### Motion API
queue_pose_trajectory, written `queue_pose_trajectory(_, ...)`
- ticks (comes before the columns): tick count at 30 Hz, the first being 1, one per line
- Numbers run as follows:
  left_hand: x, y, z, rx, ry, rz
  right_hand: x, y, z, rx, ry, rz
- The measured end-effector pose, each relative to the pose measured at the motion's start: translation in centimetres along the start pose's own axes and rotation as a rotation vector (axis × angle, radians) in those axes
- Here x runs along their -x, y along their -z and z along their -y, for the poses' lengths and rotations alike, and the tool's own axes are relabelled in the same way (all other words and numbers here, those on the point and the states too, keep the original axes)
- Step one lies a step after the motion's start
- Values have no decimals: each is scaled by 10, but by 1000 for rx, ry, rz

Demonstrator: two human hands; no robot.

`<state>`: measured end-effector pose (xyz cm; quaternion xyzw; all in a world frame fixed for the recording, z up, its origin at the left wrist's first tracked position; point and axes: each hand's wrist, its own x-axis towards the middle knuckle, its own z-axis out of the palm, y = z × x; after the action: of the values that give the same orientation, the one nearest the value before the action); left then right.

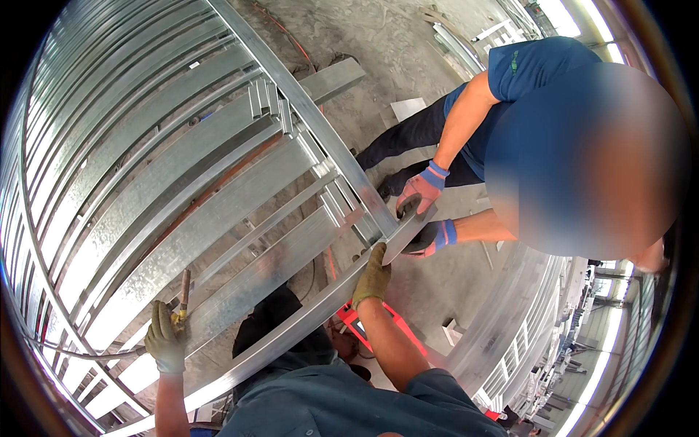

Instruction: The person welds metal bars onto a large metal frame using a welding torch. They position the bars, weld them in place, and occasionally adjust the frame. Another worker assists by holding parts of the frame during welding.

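Note:
My left hand (166, 341), in a pale yellow-green glove, is closed around what looks like a welding torch. The torch (180, 317) has a yellow body and a copper-brown nozzle pointing up, and its dark cable (109, 356) trails to the left. In a similar glove, my right hand (373, 278) wraps over the silvery metal rail (291, 325) along the near side of a large slatted metal frame (258, 47). A co-worker's two hands in pink and black gloves (426, 188) grip the end of this rail at the frame's corner, just beyond my right hand.
Several short metal pieces (271, 98) lie along the frame's right side. The co-worker (539, 65) leans in from the right. A red-edged box (397, 320) stands on the floor below my right forearm. More metal lengths (510, 342) are stacked at the lower right.

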<state>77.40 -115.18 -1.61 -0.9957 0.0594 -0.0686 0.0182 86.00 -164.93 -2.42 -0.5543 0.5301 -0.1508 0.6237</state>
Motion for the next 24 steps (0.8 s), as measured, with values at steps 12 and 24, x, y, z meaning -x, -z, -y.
queue_pose_trajectory(12, 2, -3, 3, 18, -16, -7, -14, 2, -17, 89, 43, -122)
queue_pose_trajectory(24, -27, 45, 10, 268, 53, 180, -18, 3, -14, 263, 52, -108)
